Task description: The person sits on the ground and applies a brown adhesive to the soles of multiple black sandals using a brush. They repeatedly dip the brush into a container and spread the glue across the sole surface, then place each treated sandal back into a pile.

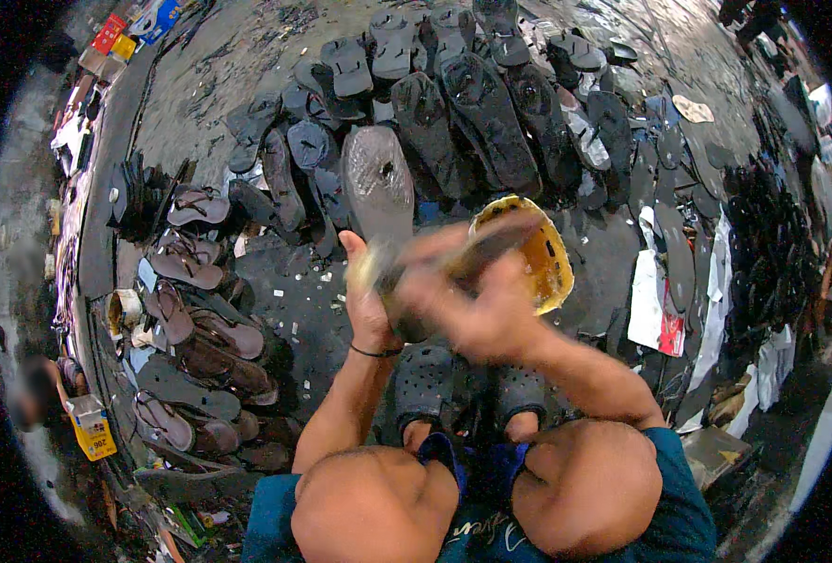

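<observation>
My left hand (pixel 369 305) is raised in front of me, thumb up, gripping a dark sandal sole (pixel 414 324) blurred by motion. My right hand (pixel 491 305) passes across that sole, its fingers smeared. A dark, long piece (pixel 496 246) slants up from between the hands; whether my right hand holds it cannot be made out. Just behind the right hand is a bowl (pixel 552 258) coated inside with yellow, glue-like stuff. Beyond my left hand lies a grey sole (pixel 378 178) with a shiny, wet-looking top.
Several dark soles (pixel 486 117) lie in rows at the far side. Brown strapped sandals (pixel 200 263) are stacked at the left. White paper scraps (pixel 648 281) and heaped black straps (pixel 763 235) lie at the right. My feet in dark clogs (pixel 425 380) are close below.
</observation>
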